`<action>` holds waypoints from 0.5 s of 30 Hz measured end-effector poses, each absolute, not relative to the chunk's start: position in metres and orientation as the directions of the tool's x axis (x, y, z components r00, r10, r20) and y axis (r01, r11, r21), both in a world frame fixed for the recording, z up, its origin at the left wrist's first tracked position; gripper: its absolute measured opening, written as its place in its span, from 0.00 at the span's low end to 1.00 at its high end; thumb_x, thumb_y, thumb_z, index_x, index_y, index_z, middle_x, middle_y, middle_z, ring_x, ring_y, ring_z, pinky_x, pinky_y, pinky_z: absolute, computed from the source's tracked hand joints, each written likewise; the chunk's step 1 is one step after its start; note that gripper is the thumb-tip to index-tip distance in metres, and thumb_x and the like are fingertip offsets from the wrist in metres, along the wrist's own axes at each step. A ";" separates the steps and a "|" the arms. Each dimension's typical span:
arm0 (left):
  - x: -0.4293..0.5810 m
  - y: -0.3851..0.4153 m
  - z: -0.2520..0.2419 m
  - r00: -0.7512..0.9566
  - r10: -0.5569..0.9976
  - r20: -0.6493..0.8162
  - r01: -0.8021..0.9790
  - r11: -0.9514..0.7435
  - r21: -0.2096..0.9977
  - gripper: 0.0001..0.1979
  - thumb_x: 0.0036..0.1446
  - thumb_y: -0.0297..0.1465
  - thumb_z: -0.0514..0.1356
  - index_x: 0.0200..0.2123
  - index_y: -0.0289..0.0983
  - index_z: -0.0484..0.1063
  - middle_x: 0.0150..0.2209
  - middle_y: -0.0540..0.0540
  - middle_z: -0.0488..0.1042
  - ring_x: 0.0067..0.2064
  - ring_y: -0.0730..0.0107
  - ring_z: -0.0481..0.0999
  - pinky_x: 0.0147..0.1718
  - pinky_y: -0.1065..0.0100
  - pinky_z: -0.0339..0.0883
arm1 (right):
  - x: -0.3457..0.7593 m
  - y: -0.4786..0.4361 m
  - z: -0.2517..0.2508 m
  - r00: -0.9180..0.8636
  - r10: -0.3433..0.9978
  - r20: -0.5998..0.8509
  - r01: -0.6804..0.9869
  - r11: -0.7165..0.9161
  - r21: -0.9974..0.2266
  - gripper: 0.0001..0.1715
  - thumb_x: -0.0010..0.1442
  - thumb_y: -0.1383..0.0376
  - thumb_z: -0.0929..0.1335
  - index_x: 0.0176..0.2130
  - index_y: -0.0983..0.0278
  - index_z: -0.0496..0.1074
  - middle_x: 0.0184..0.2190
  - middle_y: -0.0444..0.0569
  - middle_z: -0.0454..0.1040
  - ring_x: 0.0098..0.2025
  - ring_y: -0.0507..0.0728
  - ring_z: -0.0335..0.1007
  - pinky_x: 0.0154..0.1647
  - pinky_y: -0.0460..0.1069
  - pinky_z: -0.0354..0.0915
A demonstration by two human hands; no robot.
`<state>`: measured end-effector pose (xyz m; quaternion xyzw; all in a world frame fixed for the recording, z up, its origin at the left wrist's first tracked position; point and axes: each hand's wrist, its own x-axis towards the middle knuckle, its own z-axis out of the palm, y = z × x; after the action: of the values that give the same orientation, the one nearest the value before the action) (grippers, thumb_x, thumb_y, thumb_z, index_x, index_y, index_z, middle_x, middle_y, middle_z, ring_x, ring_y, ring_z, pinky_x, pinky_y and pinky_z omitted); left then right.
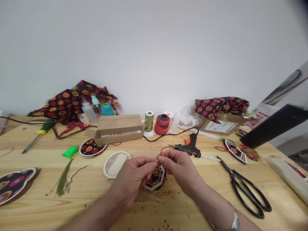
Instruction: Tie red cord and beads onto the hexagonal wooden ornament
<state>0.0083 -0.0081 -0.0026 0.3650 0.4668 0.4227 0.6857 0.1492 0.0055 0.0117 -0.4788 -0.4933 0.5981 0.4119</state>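
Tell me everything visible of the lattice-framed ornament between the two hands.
The ornament has a pale, angular lattice frame that looks like wood, over dark fabric with a round orange-red motif. Its patterned face shows, with the lower edge toward the wearer. The left hand hides part of its left side; the fingertips of the right hand are at its top, where red cord shows. Whether it rests on the table is unclear.

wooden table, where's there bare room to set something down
Bare wood shows front left, between the scalloped fabric panel and the left forearm, and at right, between the right forearm and the scissors. It is crowded along the wall, with the open cardboard box and red spool. Dark scraps litter the wood between the forearms, below the octagonal ornament.
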 end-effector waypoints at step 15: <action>0.009 -0.008 -0.003 0.204 0.926 -0.319 -0.208 0.359 0.910 0.11 0.47 0.35 0.62 0.26 0.32 0.74 0.14 0.57 0.57 0.16 0.83 0.49 0.15 0.76 0.39 | 0.149 0.007 0.007 -0.159 0.981 -0.108 0.085 -0.095 -0.992 0.08 0.47 0.66 0.68 0.20 0.66 0.65 0.15 0.39 0.61 0.18 0.46 0.53 0.18 0.42 0.51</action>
<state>0.0089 -0.0084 -0.0034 0.3804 0.4715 0.4192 0.6762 0.1494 0.0068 0.0071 -0.5012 -0.5321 0.5443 0.4116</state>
